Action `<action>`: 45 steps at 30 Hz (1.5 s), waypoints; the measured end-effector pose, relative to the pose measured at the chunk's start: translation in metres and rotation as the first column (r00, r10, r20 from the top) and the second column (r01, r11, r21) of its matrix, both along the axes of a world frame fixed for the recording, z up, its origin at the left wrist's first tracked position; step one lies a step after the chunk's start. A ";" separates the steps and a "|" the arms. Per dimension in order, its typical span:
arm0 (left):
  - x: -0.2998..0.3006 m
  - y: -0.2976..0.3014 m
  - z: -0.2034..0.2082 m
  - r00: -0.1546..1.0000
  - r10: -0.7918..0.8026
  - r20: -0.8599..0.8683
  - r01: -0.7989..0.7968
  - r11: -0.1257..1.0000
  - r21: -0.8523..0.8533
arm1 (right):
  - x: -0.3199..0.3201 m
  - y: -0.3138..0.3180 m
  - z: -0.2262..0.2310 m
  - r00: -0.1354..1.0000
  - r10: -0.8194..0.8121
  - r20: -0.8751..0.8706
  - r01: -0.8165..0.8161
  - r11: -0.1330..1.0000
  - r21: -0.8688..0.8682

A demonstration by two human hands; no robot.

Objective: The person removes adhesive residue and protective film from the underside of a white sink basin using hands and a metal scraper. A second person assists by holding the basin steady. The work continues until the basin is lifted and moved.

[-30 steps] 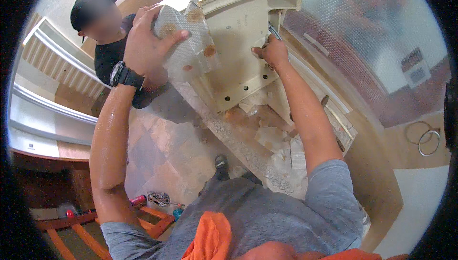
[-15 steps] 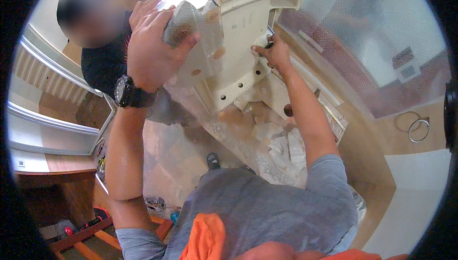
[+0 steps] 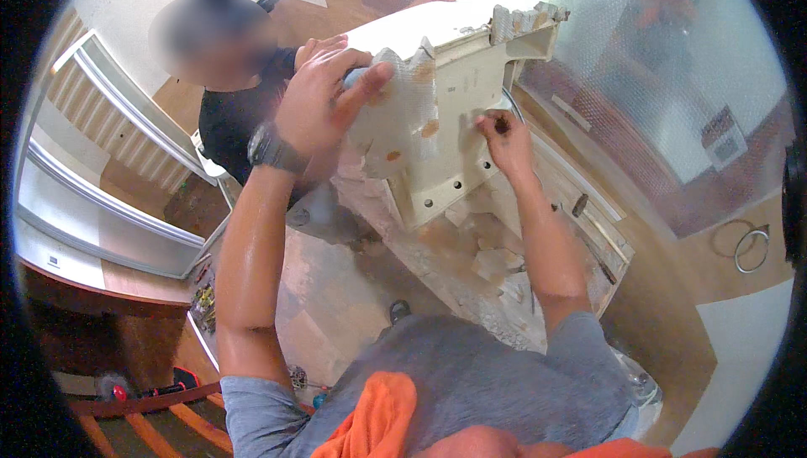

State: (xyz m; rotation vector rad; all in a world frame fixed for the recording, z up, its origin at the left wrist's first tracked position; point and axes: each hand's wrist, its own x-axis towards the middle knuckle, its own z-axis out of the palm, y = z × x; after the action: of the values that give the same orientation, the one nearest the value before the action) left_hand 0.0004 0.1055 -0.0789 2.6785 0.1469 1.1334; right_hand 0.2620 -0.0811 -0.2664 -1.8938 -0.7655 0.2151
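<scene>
A large white-and-cream moulded piece [image 3: 466, 97], like a bathtub on its side, stands tilted before me; grey mortar [image 3: 403, 80] clings to its broken edges. My left hand [image 3: 324, 105], with a black watch on the wrist, grips its left corner, thumb stretched over the mortar. By the cream underside, my right hand [image 3: 508, 143] has its fingers curled in; a small dark thing [image 3: 502, 125] shows among them, too hidden to name. A thin grey hose [image 3: 514, 103] runs just behind that hand. Across from me, a person in black [image 3: 239, 118] has both hands on the white top.
Rubble and broken tile [image 3: 496, 265] lie on the floor below. A clear plastic sheet [image 3: 639, 80] covers the wall at right, with a metal towel ring [image 3: 751, 252] farther along. At left stands a glazed frame [image 3: 126, 206]; wooden slats [image 3: 160, 437] are at lower left.
In my view, the white piece and the co-worker have shifted right and down. My left hand stays on the corner. My right hand has come down and away from the hose end.
</scene>
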 end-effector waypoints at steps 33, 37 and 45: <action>0.202 -0.042 0.049 0.516 0.548 -0.658 -0.182 0.821 0.541 | -0.079 0.051 -0.019 0.935 0.354 -0.010 -0.325 0.869 0.372; 0.216 -0.038 0.035 0.316 0.671 -0.671 -0.152 0.734 0.662 | -0.093 0.042 0.007 0.910 0.414 -0.036 -0.373 0.851 0.370; 0.225 -0.030 0.007 0.540 0.652 -0.533 -0.347 0.749 0.565 | -0.086 0.043 -0.006 0.928 0.369 -0.047 -0.323 0.862 0.392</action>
State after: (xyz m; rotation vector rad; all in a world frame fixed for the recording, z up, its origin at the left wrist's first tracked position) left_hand 0.2259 0.0752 -0.0720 3.4329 1.0113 0.0962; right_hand 0.1760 -0.0376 -0.2721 -1.3563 -0.9867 0.3755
